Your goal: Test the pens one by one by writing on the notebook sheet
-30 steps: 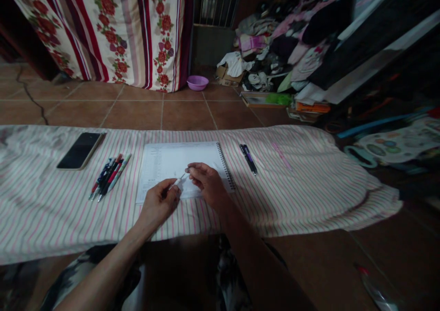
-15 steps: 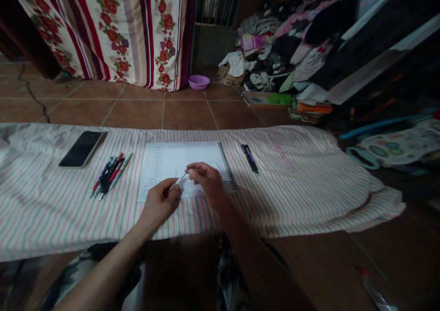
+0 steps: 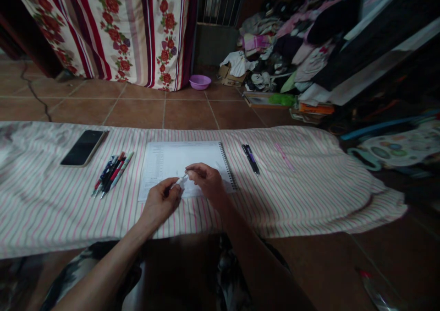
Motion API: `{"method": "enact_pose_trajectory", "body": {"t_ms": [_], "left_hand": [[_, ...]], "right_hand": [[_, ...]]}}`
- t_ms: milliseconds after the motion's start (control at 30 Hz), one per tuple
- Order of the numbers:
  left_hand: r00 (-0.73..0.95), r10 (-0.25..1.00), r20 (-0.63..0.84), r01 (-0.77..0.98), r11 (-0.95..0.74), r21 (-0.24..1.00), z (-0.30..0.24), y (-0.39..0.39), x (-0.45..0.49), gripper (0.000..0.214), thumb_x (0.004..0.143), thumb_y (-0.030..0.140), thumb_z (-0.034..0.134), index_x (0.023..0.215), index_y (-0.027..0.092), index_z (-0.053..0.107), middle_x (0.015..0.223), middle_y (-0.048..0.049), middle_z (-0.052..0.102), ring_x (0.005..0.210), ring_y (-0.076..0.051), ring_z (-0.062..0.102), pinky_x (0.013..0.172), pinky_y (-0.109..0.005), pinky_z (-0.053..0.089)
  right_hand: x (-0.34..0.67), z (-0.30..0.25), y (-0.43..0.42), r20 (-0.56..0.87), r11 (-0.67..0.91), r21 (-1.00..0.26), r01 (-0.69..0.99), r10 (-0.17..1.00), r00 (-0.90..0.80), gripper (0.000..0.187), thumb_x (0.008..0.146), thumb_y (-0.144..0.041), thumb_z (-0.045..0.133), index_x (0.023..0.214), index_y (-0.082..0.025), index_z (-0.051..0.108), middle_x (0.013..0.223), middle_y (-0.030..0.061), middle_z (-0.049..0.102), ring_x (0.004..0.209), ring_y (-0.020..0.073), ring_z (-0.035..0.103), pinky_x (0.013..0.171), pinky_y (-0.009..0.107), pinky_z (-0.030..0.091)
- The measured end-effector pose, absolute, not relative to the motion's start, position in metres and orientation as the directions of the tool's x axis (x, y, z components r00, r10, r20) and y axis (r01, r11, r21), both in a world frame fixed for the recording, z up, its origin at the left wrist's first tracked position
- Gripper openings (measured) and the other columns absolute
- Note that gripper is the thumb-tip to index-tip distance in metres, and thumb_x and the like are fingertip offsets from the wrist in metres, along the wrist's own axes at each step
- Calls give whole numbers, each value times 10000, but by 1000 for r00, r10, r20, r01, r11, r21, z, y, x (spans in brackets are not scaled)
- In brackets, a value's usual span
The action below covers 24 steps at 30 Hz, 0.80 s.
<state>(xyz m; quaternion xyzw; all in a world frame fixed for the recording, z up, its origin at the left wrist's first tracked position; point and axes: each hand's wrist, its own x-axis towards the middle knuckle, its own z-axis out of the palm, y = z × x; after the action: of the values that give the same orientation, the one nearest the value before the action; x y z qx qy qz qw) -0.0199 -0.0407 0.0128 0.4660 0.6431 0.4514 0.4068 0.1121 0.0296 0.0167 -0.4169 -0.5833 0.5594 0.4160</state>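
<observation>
The left hand point(image 3: 161, 202) and right hand point(image 3: 208, 181) pinch opposite ends of a slim white pen point(image 3: 179, 181), held between them just above the notebook point(image 3: 185, 164). It looks light, stiff and smooth; the barrel offers the surest grip.

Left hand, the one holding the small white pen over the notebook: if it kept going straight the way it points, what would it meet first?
The left hand points up and right, so it would likely first meet the right hand, whose fingers pinch the small white pen tip, above the white spiral-bound notebook.
</observation>
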Motion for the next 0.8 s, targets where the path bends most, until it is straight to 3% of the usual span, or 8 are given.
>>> {"method": "enact_pose_trajectory", "body": {"t_ms": [433, 800], "left_hand": [[-239, 963, -123, 159, 164, 974, 13, -40, -19, 310, 709, 357, 560, 904, 135, 655, 621, -15, 624, 568, -148, 561, 529, -252, 430], [-233, 969, -80, 212, 131, 969, 12, -40, -19, 305, 724, 351, 539, 902, 133, 657, 612, -10, 616, 539, -133, 538, 524, -250, 432]], "right_hand": [[111, 18, 28, 40, 57, -997, 42, 942, -334, 112, 686, -229, 597, 757, -225, 683, 683, -9, 653, 599, 112, 556, 519, 220, 413], [111, 17, 27, 28, 40, -999, 28, 943, -332, 143, 685, -224, 617, 820, -222, 665, 724, 0, 680, 654, 132, 605, 568, 242, 447]]}}
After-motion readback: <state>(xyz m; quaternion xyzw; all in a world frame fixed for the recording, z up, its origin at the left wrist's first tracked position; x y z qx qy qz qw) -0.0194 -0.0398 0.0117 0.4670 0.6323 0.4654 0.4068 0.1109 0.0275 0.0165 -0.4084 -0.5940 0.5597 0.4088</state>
